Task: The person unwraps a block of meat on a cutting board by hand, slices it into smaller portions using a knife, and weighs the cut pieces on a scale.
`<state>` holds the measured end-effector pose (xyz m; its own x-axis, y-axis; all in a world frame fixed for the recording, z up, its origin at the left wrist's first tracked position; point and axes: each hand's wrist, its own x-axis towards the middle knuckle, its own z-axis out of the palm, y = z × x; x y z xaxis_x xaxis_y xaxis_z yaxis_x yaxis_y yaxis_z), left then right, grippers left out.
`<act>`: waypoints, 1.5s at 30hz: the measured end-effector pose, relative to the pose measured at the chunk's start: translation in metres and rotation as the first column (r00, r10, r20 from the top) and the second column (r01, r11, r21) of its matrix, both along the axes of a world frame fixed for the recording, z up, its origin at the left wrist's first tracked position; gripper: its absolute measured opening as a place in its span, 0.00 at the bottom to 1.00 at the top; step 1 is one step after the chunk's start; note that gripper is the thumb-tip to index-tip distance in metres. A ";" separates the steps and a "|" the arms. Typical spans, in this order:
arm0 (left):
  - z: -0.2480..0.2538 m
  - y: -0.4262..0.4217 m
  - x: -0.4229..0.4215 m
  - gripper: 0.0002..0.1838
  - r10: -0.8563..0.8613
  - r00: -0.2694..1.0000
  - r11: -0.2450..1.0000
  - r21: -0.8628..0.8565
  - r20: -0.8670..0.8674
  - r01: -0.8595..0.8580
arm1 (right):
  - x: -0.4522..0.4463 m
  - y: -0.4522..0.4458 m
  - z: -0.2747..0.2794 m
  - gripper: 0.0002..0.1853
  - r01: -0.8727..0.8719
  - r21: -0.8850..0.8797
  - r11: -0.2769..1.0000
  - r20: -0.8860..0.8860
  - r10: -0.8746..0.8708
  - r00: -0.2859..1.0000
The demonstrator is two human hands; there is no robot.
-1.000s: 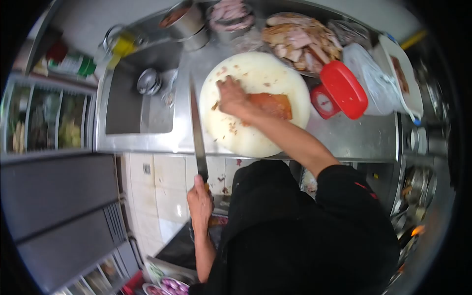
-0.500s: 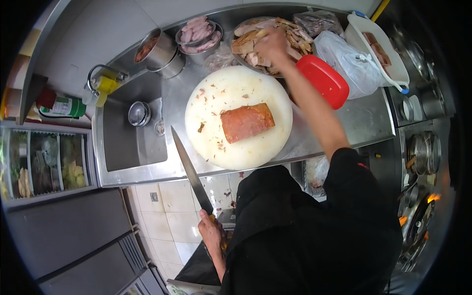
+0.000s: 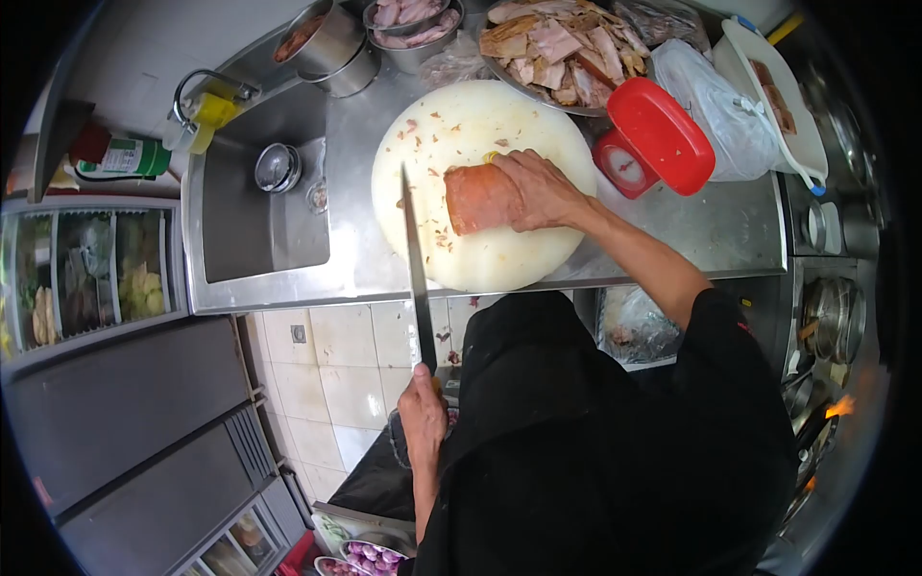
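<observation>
My left hand (image 3: 424, 415) is closed round the handle of a long kitchen knife (image 3: 417, 274). Its blade points away from me, the tip over the left part of a round white chopping board (image 3: 499, 261). On the board lies a reddish-brown block of meat (image 3: 473, 200), with small meat scraps scattered around it. My right hand (image 3: 545, 192) grips the right end of this block, thumb and fingers bent over it, hiding that end. Behind the board, a large metal bowl heaped with sliced meat (image 3: 557, 53) stands on the counter.
A red kitchen scale (image 3: 663, 134) stands right of the board, beside a white plastic bag (image 3: 715, 115) and a white tub (image 3: 812, 158) holding meat pieces. To the left is a steel sink (image 3: 240, 264). Metal pots (image 3: 351, 72) stand at the back. Flames (image 3: 840, 406) show far right.
My right hand has come from the bowl of sliced meat down onto the meat block. The knife has moved right and forward, its tip now over the board. The view has shifted.
</observation>
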<state>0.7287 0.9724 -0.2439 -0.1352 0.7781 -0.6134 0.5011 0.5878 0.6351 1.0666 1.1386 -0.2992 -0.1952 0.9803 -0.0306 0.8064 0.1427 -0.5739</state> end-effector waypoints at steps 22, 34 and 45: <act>0.037 0.033 0.052 0.34 -0.403 0.870 0.910 -0.025 -0.285 0.414 | -0.026 -0.020 0.007 0.24 0.107 0.355 0.929 -0.227 -0.026 0.974; 0.045 0.040 0.053 0.32 -0.421 0.868 0.907 -0.118 -0.263 0.404 | -0.032 -0.011 -0.008 0.26 0.123 0.361 0.924 -0.305 -0.007 0.952; 0.051 0.040 0.053 0.31 -0.429 0.868 0.903 -0.133 -0.251 0.408 | -0.031 -0.010 -0.013 0.26 0.170 0.344 0.923 -0.334 -0.048 0.941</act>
<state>0.7821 1.0121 -0.1925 0.0267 0.7529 -0.6575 0.8549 0.3237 0.4054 1.0354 1.1282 -0.3120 -0.0262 0.9263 0.3758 0.6155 0.3112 -0.7241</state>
